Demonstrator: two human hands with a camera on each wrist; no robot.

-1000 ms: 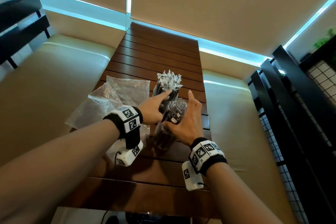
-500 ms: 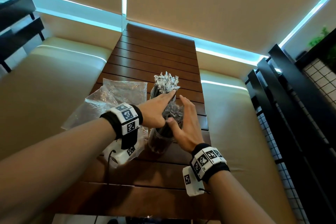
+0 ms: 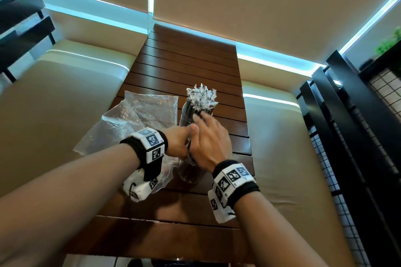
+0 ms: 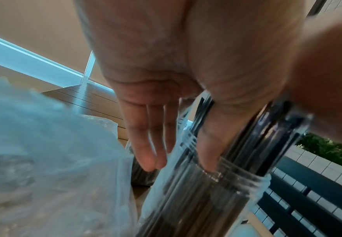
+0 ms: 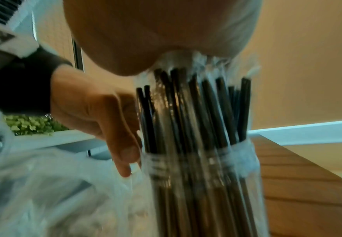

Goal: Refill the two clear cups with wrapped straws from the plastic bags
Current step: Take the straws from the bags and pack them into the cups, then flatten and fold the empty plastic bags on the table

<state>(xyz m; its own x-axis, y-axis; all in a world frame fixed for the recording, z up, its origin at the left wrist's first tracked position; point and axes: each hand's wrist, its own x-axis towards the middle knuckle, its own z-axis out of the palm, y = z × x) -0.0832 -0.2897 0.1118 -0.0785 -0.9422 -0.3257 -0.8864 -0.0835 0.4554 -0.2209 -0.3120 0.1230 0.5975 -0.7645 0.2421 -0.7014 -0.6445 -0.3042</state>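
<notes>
Two clear cups stand on the slatted wooden table (image 3: 191, 65). The far cup (image 3: 186, 115) is packed with wrapped black straws (image 3: 201, 97). The near cup (image 3: 187, 172) also holds wrapped straws (image 5: 196, 112). My right hand (image 3: 208, 134) lies flat on top of the near bundle, palm (image 5: 166, 32) pressing on the wrapper ends. My left hand (image 3: 180, 141) is at the bundle's left side, its straight fingers (image 4: 149, 144) pointing down along the straws to the near cup's rim (image 4: 237, 179). Neither hand grips anything.
Crumpled clear plastic bags (image 3: 141, 119) lie on the table left of the cups, one reaching under my left wrist. Beige bench cushions (image 3: 65, 102) flank the table on both sides. A black slatted and gridded partition (image 3: 347, 136) stands to the right.
My right hand has moved from beside the near bundle onto its top. My left hand has dropped from the straw tops to the bundle's left side, so both hands now meet.
</notes>
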